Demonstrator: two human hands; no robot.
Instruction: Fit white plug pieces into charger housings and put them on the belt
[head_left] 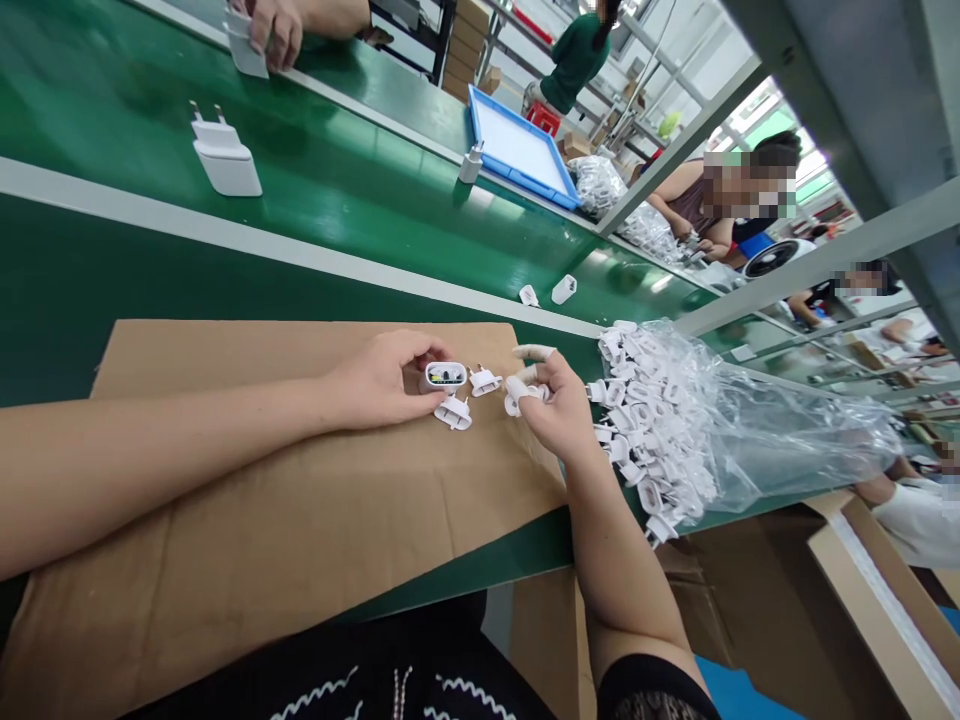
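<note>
My left hand (397,380) is closed around a white charger housing (445,375), whose open end faces me and shows electronic parts inside. Just below it a white plug cap with two pins (454,413) lies on the cardboard sheet (315,480). Another plug cap (485,380) sits between my hands. With thumb and fingers my right hand (555,400) pinches a white plug cap (516,392); the fingers partly hide it. Finger covers show on some right fingertips. Right of that hand spreads a heap of white plug caps (652,420), spilling from a clear plastic bag (795,430).
A green conveyor belt (360,220) runs beyond the cardboard, carrying a white charger (226,160) and a loose housing (564,289). Across it, a co-worker's hand (276,30) holds a white piece. A blue tray (517,150) rests at the far edge. Cardboard boxes (877,570) stand lower right.
</note>
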